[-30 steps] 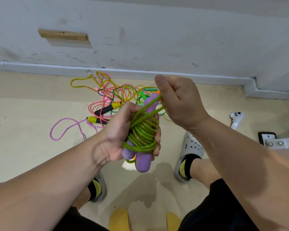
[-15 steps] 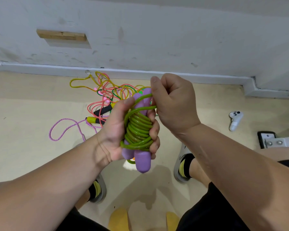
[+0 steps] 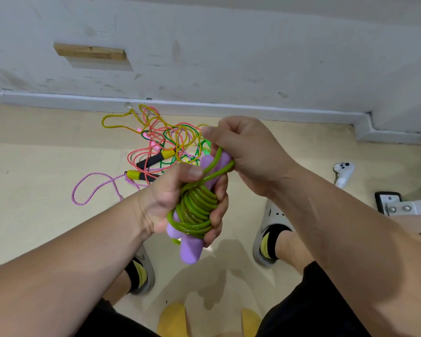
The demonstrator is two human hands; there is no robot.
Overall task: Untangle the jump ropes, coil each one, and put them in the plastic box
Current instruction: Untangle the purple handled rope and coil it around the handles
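Observation:
My left hand [image 3: 170, 198] grips a green jump rope [image 3: 195, 207] wound in tight coils round its two purple handles [image 3: 191, 249]. My right hand [image 3: 248, 152] is curled round the free end of that green rope at the upper purple handle, just above my left thumb. On the floor behind lies a tangle of ropes [image 3: 163, 139]: yellow, pink-red and green cords, a black-and-yellow handled pair [image 3: 141, 175], and a pink braided rope [image 3: 95, 188] looping out to the left. No plastic box shows in view.
The wall and its grey skirting [image 3: 204, 110] run close behind the tangle. A white game controller [image 3: 343, 171] and a metal bracket [image 3: 396, 205] lie on the floor at right. My two feet in grey clogs [image 3: 270, 229] flank a yellow stool edge [image 3: 173, 319].
My right hand has carried the free end of the green rope round the upper handle, moving slightly down and right. The coil sits a little tighter in my left hand.

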